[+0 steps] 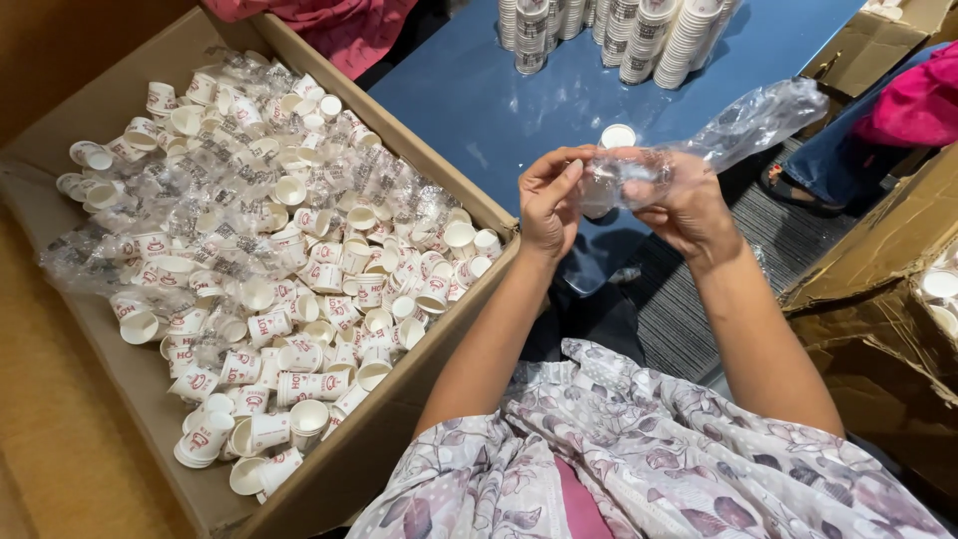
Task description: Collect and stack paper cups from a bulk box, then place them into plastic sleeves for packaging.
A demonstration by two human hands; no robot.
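Observation:
My left hand (547, 200) and my right hand (689, 208) are raised together over the edge of a blue table (479, 100). Both grip a clear plastic bag (743, 125) that trails up and to the right. A short stack of small white paper cups (617, 137) sits inside the bag between my fingers, its open rim showing at the top.
A large cardboard box (419, 419) at my left holds several loose white paper cups (299, 299) and crumpled plastic wrappers. Tall cup stacks (619, 35) stand at the table's far edge. Another cardboard box (878, 269) lies at the right. A person in pink and jeans (878, 120) sits far right.

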